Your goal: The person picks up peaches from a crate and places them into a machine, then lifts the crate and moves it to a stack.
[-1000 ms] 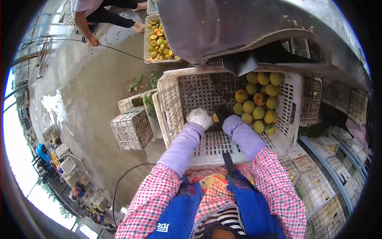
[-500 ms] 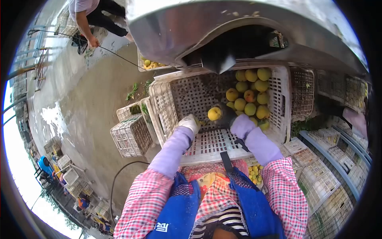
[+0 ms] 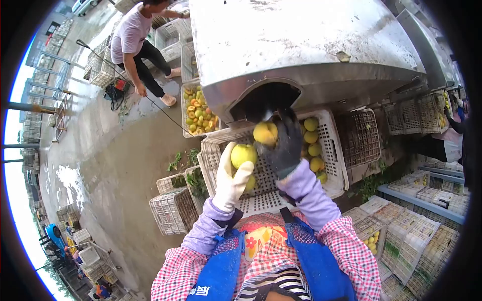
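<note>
My left hand [image 3: 229,181], in a white glove, is raised with its fingers around a yellow-green peach [image 3: 243,155]. Just beside it, my right hand [image 3: 285,148] in a black glove grips a yellow peach [image 3: 265,133], close to the dark opening [image 3: 263,100] of a metal machine. Both hands are above a white plastic crate [image 3: 337,153]. Several yellow peaches [image 3: 315,149] lie along the crate's right side, partly covered by my right hand and arm. Another peach [image 3: 250,183] shows below my left hand's fruit.
The metal machine housing [image 3: 301,80] stands over the crate's far side. A crate of cut peaches [image 3: 198,113] is at the back left, near a person [image 3: 135,47] holding a long thin rod. Crates [image 3: 173,210] stand at left; stacked crates [image 3: 401,226] fill the right.
My hands have risen from inside the crate toward the machine opening. A peach now shows in my left hand; my right still holds one. The view has shifted, showing more of the machine and person.
</note>
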`<act>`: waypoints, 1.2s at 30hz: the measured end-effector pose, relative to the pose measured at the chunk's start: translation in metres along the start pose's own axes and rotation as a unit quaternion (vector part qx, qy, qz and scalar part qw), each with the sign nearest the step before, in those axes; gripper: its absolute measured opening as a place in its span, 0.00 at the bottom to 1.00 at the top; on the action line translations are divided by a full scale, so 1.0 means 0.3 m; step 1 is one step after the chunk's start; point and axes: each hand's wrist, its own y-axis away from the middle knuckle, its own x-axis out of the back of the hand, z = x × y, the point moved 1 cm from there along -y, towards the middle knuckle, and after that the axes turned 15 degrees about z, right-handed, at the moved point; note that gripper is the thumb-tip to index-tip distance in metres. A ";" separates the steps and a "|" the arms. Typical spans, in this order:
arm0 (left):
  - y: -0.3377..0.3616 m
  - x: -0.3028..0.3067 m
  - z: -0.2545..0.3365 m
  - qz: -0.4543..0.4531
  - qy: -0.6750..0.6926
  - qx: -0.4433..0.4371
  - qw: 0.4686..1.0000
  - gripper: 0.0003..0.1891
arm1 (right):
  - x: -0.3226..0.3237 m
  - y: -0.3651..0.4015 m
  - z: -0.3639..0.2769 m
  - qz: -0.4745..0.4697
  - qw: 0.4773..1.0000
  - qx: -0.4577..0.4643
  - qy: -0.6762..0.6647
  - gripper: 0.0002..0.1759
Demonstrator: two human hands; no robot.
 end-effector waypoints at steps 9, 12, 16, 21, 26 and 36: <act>-0.005 0.038 0.013 -0.032 0.086 0.022 0.996 0.49 | -0.319 -0.104 0.106 -0.135 0.920 -0.325 -0.171 0.42; -0.030 0.030 -0.024 -0.027 0.070 -0.095 0.993 0.47 | -0.177 -0.003 0.028 -0.123 0.937 -0.260 -0.195 0.48; -0.065 -0.010 -0.058 0.018 -0.124 -0.352 0.927 0.42 | -0.017 0.159 -0.112 -0.151 0.926 -0.270 -0.215 0.49; -0.076 -0.044 -0.059 0.066 -0.075 -0.161 0.982 0.35 | -0.117 0.031 -0.011 0.026 0.998 -0.040 -0.034 0.40; -0.123 -0.010 -0.118 0.037 0.073 -0.091 0.992 0.32 | -0.194 -0.097 0.086 -0.359 0.925 -0.050 0.112 0.35; -0.082 -0.041 0.043 -0.052 -0.073 -0.300 0.950 0.42 | -0.010 0.148 -0.082 -0.138 0.962 -0.125 -0.197 0.42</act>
